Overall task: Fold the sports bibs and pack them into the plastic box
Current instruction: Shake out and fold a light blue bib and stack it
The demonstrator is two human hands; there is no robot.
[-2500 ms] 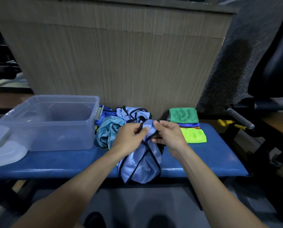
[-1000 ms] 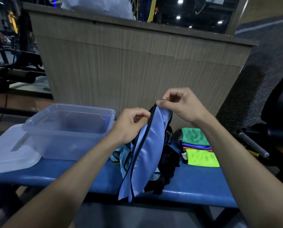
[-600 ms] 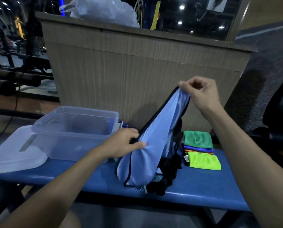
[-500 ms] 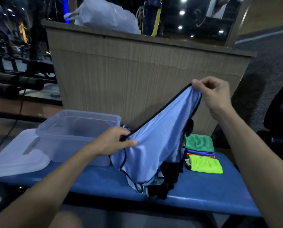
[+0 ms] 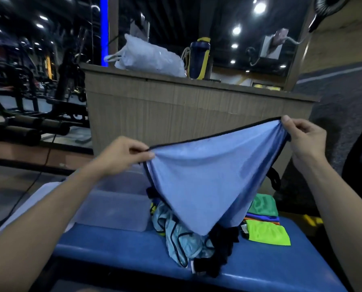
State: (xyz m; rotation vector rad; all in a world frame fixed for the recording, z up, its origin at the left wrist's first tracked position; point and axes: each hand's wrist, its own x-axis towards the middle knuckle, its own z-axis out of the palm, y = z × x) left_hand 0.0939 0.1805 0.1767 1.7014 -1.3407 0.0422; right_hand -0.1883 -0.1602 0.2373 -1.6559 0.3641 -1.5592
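Light blue mesh sports bib with black trim [image 5: 207,182] held up in the air over the blue padded bench [image 5: 117,247], stretched out by its top edge; left hand [image 5: 121,157] pinching one end of the trimmed edge between thumb and curled fingers, right hand [image 5: 304,138] pinching the other end, a bit higher up; fabric hanging down to a point just above the pile of unfolded bibs, pale teal and black ones [image 5: 188,243], all heaped in the middle of the bench.

Clear plastic box [image 5: 117,211] sitting on the bench just left of that pile, partly hidden behind the left forearm; can't tell what's in it from here; its translucent lid [image 5: 30,199] lying off to the left of it.

Small stack of folded bibs, green, blue, orange and neon yellow-green [image 5: 266,224], on the bench right of the pile, partly behind the raised bib.

Wood-look counter [image 5: 175,110] behind the bench, with a white plastic bag [image 5: 148,57] and a dark blue shaker bottle with yellow lid [image 5: 199,60] on top.
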